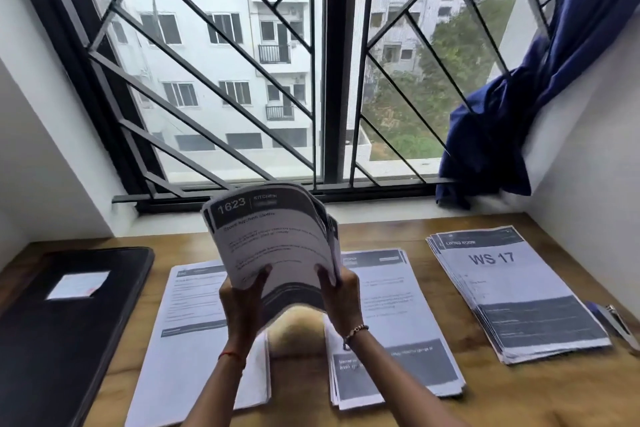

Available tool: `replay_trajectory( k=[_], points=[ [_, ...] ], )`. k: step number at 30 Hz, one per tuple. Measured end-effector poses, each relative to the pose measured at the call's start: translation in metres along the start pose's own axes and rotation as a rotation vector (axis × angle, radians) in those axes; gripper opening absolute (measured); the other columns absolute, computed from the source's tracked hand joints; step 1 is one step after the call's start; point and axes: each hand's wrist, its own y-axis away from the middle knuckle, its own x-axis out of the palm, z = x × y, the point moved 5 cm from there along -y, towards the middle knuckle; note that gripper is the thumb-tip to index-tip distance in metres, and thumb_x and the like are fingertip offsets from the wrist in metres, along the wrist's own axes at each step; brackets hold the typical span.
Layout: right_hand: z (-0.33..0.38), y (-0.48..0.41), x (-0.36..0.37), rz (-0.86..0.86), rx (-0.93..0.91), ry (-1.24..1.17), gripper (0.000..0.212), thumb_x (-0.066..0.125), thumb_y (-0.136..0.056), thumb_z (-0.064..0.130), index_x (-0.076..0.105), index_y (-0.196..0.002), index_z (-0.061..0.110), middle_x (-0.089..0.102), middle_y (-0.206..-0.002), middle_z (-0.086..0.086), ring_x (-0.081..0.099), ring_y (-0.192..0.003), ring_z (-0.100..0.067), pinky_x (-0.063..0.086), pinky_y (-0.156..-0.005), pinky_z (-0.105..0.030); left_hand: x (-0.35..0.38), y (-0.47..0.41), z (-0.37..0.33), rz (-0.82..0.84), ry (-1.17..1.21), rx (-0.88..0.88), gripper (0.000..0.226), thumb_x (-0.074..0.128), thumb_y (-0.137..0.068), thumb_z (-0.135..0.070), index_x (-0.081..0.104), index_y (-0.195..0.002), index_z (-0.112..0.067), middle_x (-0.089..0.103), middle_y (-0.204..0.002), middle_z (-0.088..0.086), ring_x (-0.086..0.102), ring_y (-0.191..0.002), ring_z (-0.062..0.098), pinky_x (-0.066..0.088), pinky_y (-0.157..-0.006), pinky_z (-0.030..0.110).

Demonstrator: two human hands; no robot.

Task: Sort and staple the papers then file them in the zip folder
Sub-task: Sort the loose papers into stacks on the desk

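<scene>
Both hands hold a thick bundle of printed papers [273,236] upright above the wooden table [398,409]; its top sheet reads "1623 KITCHEN". My left hand [244,302] grips the bundle's lower left edge and my right hand [341,298] grips its lower right edge. Three paper stacks lie on the table: a left stack [187,333], a middle stack [398,322], and a right stack [512,291] headed "LIVING ROOM WS 17". A black zip folder [62,333] with a white label lies flat at the far left. A stapler [616,324] lies at the right edge.
A barred window [311,80] rises behind the table, with a blue curtain [502,135] bunched on the sill at the right. White walls close in on both sides. A pale rounded object [296,329] sits between the left and middle stacks.
</scene>
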Motion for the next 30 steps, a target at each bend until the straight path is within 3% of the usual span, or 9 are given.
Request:
replay_trajectory(
  k=[4,6,9,12,16,20,22,26,30],
  points=[
    [0.012,-0.034,-0.016,0.066,0.112,0.034,0.032,0.063,-0.084,0.022,0.050,-0.058,0.009,0.038,-0.050,-0.003,0.032,-0.047,-0.005,0.028,-0.045,-0.027,0.011,-0.018,-0.020,0.161,0.081,-0.047,0.033,0.074,-0.073,0.001,0.061,-0.103,0.005,0.064,-0.095,0.011,0.058,-0.075,0.022,0.048,-0.054,0.008],
    [0.010,-0.054,-0.032,0.120,0.229,-0.032,0.008,0.069,-0.079,0.007,0.064,-0.075,0.001,0.056,-0.062,-0.005,0.053,-0.057,-0.008,0.048,-0.051,-0.035,0.022,-0.029,-0.026,0.323,0.172,-0.178,0.042,0.077,-0.069,-0.001,0.061,-0.107,0.001,0.067,-0.097,0.013,0.061,-0.074,0.020,0.052,-0.056,0.013],
    [0.005,-0.073,-0.064,0.163,0.298,-0.176,0.050,0.070,-0.069,-0.011,0.054,-0.114,0.005,0.065,-0.103,-0.012,0.063,-0.092,-0.023,0.056,-0.078,-0.034,0.039,-0.035,-0.025,0.508,0.199,-0.271,0.064,0.081,-0.064,-0.004,0.048,-0.118,-0.005,0.066,-0.102,0.009,0.064,-0.084,0.017,0.054,-0.061,0.017],
    [-0.019,-0.069,-0.087,0.152,0.426,-0.217,0.083,0.067,-0.066,-0.019,0.035,-0.135,0.014,0.058,-0.119,-0.014,0.060,-0.106,-0.028,0.053,-0.090,-0.039,0.058,-0.022,-0.011,0.538,0.133,-0.260,0.066,0.073,-0.073,0.004,0.035,-0.123,-0.014,0.061,-0.108,0.006,0.062,-0.090,0.012,0.054,-0.071,0.019],
    [-0.063,-0.043,-0.111,0.088,0.578,-0.238,0.087,0.065,-0.066,-0.022,0.032,-0.139,0.013,0.053,-0.128,-0.016,0.057,-0.111,-0.031,0.047,-0.097,-0.047,0.078,0.009,0.013,0.595,0.086,-0.261,0.071,0.077,-0.071,-0.005,0.038,-0.130,-0.015,0.058,-0.123,0.009,0.059,-0.108,0.023,0.049,-0.091,0.035],
    [-0.097,-0.020,-0.131,0.068,0.670,-0.193,0.087,0.070,-0.070,-0.010,0.029,-0.143,0.015,0.048,-0.136,-0.011,0.053,-0.119,-0.031,0.044,-0.100,-0.049,0.091,0.037,0.028,0.661,0.046,-0.273,0.055,0.070,-0.078,-0.002,0.044,-0.126,-0.014,0.059,-0.122,0.006,0.059,-0.109,0.021,0.048,-0.087,0.025],
    [-0.104,-0.014,-0.136,0.107,0.698,-0.184,0.076,0.066,-0.075,-0.008,0.033,-0.141,0.010,0.055,-0.129,-0.013,0.059,-0.109,-0.028,0.049,-0.095,-0.043,0.098,0.046,0.033,0.731,0.052,-0.306,0.057,0.071,-0.078,-0.002,0.044,-0.126,-0.018,0.060,-0.121,0.003,0.060,-0.108,0.018,0.049,-0.087,0.023],
    [-0.111,-0.010,-0.138,0.177,0.687,-0.142,0.057,0.060,-0.084,-0.004,0.039,-0.135,0.011,0.056,-0.118,-0.003,0.055,-0.100,-0.017,0.049,-0.071,-0.007,0.104,0.056,0.042,0.800,0.064,-0.363,0.074,0.078,-0.063,-0.010,0.044,-0.128,-0.016,0.062,-0.120,0.003,0.062,-0.107,0.017,0.051,-0.087,0.022],
    [-0.120,-0.010,-0.140,0.227,0.711,-0.088,0.055,0.057,-0.087,0.000,0.038,-0.138,0.011,0.056,-0.127,-0.006,0.053,-0.104,-0.014,0.045,-0.067,-0.001,0.109,0.058,0.049,0.791,0.032,-0.392,0.073,0.081,-0.060,-0.013,0.048,-0.125,-0.013,0.065,-0.117,0.004,0.063,-0.106,0.019,0.049,-0.093,0.034]
  ],
)
